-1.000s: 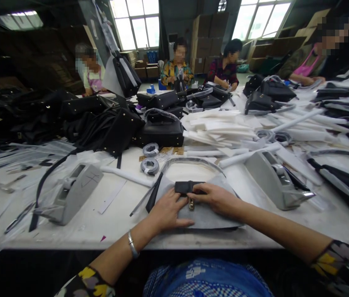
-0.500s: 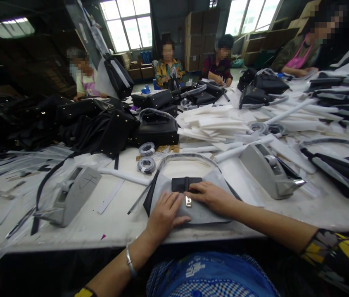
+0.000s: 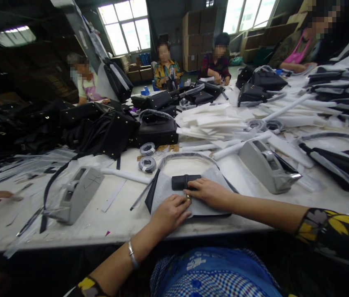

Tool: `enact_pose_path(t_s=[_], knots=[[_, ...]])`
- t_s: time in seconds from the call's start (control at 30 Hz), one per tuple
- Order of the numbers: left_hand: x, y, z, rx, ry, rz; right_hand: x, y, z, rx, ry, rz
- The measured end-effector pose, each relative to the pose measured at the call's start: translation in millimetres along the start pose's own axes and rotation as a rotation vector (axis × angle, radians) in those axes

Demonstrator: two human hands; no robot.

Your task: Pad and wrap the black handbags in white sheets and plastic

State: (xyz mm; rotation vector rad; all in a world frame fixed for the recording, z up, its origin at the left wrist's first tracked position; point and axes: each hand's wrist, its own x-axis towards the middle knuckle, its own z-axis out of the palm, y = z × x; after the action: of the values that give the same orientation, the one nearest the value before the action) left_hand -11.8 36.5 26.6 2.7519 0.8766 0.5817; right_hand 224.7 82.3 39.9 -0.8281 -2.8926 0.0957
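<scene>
Both the left grip [image 3: 168, 212] and right grip [image 3: 208, 193] touched near the clasp [image 3: 188, 199], any pinch impossible to tell, the bag [image 3: 151, 198] beneath them on the surface [image 3: 118, 235], its handle [image 3: 189, 156] wrapped, fastening unclear.

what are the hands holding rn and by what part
The bag, at its front: the left hand and right hand both have fingers at the gold clasp. Whether they grip it or just press cannot be told.
</scene>
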Motion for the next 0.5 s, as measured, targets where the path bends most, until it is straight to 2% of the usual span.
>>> enact_pose_path(t_s=[0.13,0.23,0.5], knots=[[1,2,-4.5,-0.015,-0.024,-0.010,-2,-3,0,0.006,0.020,0.034],[2,2,-6.1,-0.026,-0.031,-0.010,5,1,-1,0.038,0.042,-0.008],[2,3,-7.6,-0.035,-0.027,-0.030,35,22,-11,0.119,-0.037,-0.329]])
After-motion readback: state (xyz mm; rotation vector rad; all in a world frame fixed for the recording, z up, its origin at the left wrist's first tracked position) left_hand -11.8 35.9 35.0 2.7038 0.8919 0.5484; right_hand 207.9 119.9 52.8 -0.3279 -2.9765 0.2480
